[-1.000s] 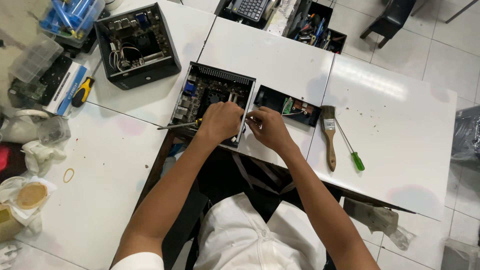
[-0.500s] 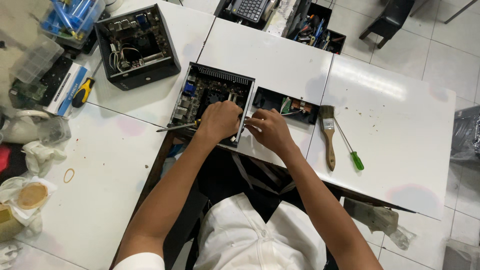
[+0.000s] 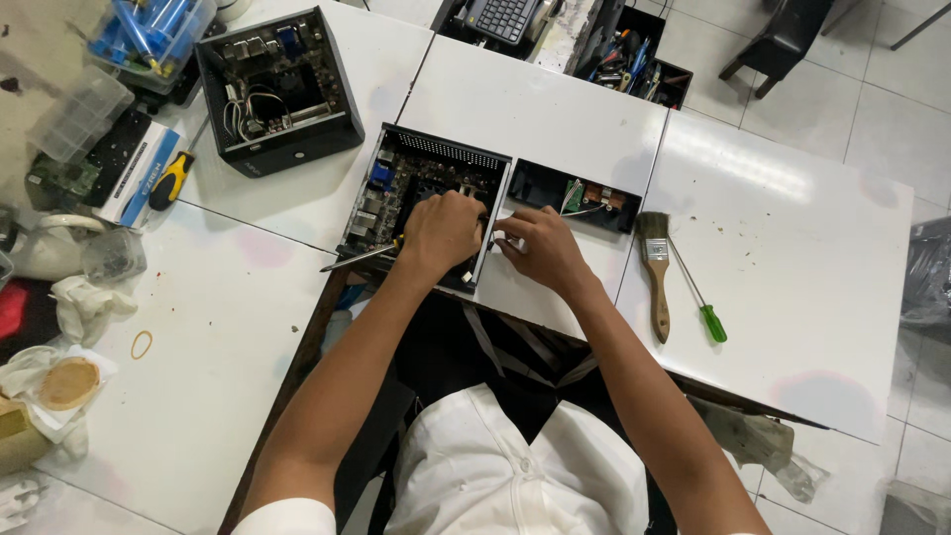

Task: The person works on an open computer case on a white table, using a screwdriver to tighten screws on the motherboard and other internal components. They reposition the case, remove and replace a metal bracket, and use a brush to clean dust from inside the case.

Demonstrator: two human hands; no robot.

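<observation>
While the left hand (image 3: 441,230) grips a screwdriver (image 3: 359,257), the right hand (image 3: 540,248) pinches the open computer case (image 3: 428,203) edge.

White tables (image 3: 792,228), tiled floor (image 3: 872,89)

An open black computer case (image 3: 396,183), circuit board exposed, lies flat at the white table's near edge.
</observation>
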